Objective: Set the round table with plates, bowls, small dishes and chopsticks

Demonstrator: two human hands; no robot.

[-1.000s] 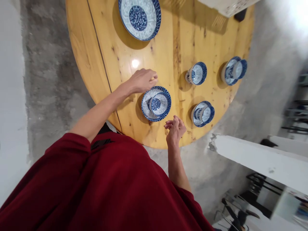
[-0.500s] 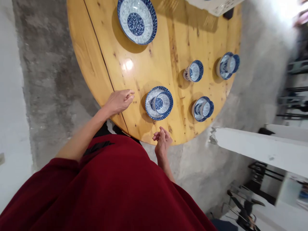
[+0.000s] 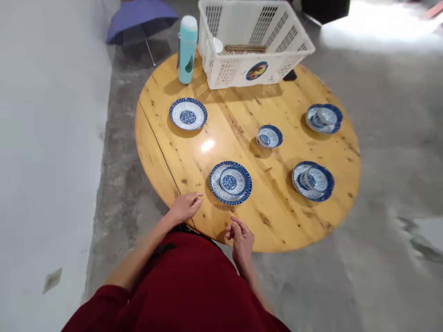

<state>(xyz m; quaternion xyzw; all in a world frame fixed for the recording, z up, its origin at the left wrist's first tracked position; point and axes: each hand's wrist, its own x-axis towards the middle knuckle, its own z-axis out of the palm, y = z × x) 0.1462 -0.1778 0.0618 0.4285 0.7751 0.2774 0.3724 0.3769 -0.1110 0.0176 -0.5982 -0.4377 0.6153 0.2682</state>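
Observation:
My left hand (image 3: 185, 206) rests at the near edge of the round wooden table (image 3: 242, 115), fingers loosely curled, holding nothing. My right hand (image 3: 241, 238) hovers at the table's front edge, fingers loosely bent and empty. Just beyond both hands sits a blue-and-white plate with a small bowl on it (image 3: 230, 182). To the right lies a second plate with a bowl (image 3: 313, 180). A third such set (image 3: 324, 118) is at the far right. A lone small bowl (image 3: 269, 136) stands mid-table. An empty plate (image 3: 188, 113) lies at the far left.
A white plastic basket (image 3: 254, 44) stands at the table's far edge, with a teal flask (image 3: 187, 50) to its left. A purple umbrella (image 3: 138, 18) lies on the concrete floor beyond. A white wall runs along the left.
The view has tilted up, so the whole table, basket and flask now show. My left hand has drawn back from the near plate to the table edge. My right hand stays at the front edge.

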